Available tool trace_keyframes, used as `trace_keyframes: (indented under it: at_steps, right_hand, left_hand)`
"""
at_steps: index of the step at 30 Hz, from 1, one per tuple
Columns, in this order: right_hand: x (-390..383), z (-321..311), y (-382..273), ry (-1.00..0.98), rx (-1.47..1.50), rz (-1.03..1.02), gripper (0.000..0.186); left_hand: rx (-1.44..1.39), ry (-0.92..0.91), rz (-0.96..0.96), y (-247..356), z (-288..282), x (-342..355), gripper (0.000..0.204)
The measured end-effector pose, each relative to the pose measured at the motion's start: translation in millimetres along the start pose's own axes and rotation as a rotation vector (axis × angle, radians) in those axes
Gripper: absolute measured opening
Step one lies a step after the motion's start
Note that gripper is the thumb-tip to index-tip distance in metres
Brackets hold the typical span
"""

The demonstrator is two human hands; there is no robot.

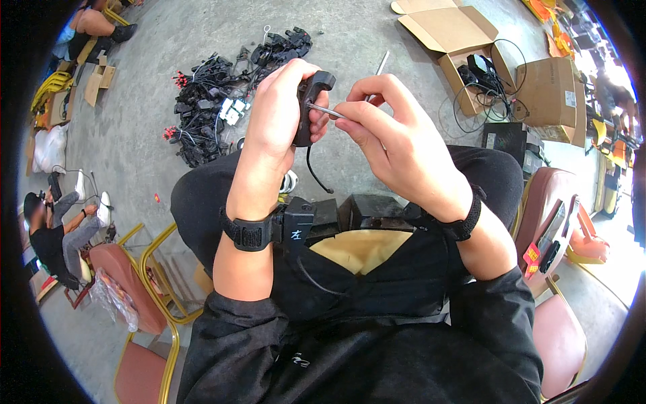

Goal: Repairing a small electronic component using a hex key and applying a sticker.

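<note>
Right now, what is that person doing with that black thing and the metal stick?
A seated person holds a small black plastic part up in the left hand; a thin black wire hangs from it. The right hand pinches a thin metal tool with its tip against the part. On the concrete floor ahead lies a pile of black cables, with open cardboard boxes to the right. Another person sits on the floor, far left.

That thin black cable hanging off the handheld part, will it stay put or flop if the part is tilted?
Probably floppy: the thin black cable droops in a loose curve below the black plastic handheld part. It looks light, so it should swing freely. The left hand grips only the part, not the cable.
</note>
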State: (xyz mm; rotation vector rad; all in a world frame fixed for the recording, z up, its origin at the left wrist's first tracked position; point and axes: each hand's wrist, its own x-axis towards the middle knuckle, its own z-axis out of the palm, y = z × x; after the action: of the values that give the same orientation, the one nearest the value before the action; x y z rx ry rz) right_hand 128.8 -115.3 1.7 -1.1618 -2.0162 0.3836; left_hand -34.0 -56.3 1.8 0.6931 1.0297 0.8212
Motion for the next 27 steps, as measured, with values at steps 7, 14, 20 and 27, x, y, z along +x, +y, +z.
trace_keyframes:
  at_steps: [7, 14, 20, 27]
  right_hand:
    - [-0.9, -2.7, -6.5, -0.095, 0.045, 0.147, 0.01]
    - [0.2, -2.4, -5.7, -0.072, 0.034, 0.108, 0.011]
    - [1.5, -1.2, -2.0, 0.012, -0.022, 0.006, 0.013]
    - [1.2, 0.3, -3.4, 0.041, 0.105, 0.085, 0.01]
  left_hand:
    - [-0.029, -0.046, -0.006, -0.8, -1.3, 1.9, 0.028]
    - [-0.026, -0.043, -0.001, -0.5, -1.2, 1.3, 0.028]
    - [0.022, -0.004, -0.016, 0.9, 3.4, -2.0, 0.024]
    - [-0.022, -0.014, -0.028, 0.5, 0.7, -0.5, 0.029]
